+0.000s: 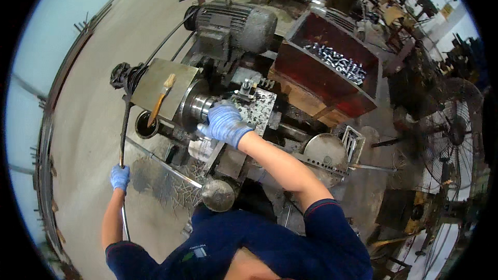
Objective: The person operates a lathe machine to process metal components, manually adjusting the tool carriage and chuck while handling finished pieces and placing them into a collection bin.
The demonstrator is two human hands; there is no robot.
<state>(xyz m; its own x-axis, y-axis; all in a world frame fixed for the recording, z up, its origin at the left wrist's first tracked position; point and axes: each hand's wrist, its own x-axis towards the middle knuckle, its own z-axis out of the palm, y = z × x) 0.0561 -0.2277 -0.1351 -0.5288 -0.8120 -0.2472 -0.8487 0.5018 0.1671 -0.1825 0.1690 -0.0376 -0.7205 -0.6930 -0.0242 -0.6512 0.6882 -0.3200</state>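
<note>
My left hand (120, 177), in a blue-and-white knit glove, is wrapped round a long dark lever (123, 137) that runs up to the left end of a lathe's headstock. In a matching glove, my right hand (224, 123) is at the mouth of the round metal chuck (198, 108), its fingers curled. Whatever it may grip there is hidden behind the glove. Just past that hand, a tool post (246, 87) stands on a carriage plate (259, 110) strewn with metal chips. A wooden-handled brush (162, 98) lies on the flat headstock cover (150, 80), reaching over a dark oil pot (147, 124).
Behind the lathe sits a greasy electric motor (236, 23). A dark red bin (327, 80) of shiny metal parts (340, 64) stands beyond the carriage. Near my body are a round handwheel (218, 195) and a rod (166, 163). A large fan (454, 129) is at the right.
</note>
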